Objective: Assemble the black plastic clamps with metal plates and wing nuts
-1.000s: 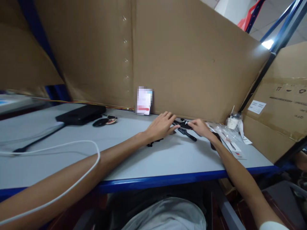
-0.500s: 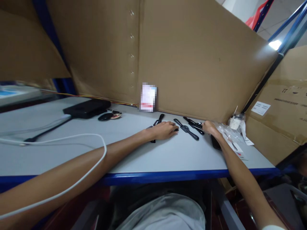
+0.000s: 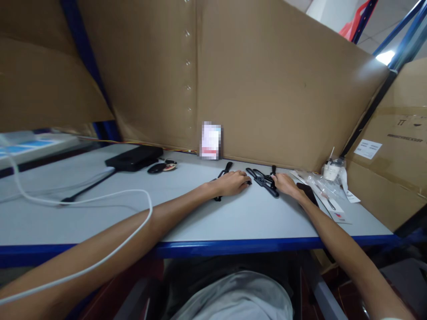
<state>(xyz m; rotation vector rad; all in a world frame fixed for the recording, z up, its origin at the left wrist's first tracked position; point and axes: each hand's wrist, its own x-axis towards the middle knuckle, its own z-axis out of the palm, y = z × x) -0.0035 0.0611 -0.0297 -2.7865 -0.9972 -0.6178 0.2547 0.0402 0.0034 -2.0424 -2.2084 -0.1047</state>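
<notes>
My left hand (image 3: 235, 182) rests palm down on the table with its fingers curled over a black spokeshave, only a dark end showing at the fingertips. Under that wrist lies another black two-handled spokeshave (image 3: 228, 168), partly covered by the hand. Between my hands a black spokeshave (image 3: 262, 181) lies slanted on the tabletop. My right hand (image 3: 284, 183) is closed on one more black spokeshave (image 3: 274, 170), which lies against and partly across the middle one; its far handle sticks up past the fingers.
A dark phone-like object (image 3: 307, 193) lies by my right forearm, beside clear plastic packaging (image 3: 315, 184) and a white cup (image 3: 332, 170). At left are a black box (image 3: 133, 158), a mouse-like black item (image 3: 156, 168) and a white cable (image 3: 116, 192) crossing my left arm. Cardboard (image 3: 260, 89) walls the back.
My right hand has moved left, bringing its spokeshave up against the middle one. The left hand stays almost where it was. The view has turned slightly left.
</notes>
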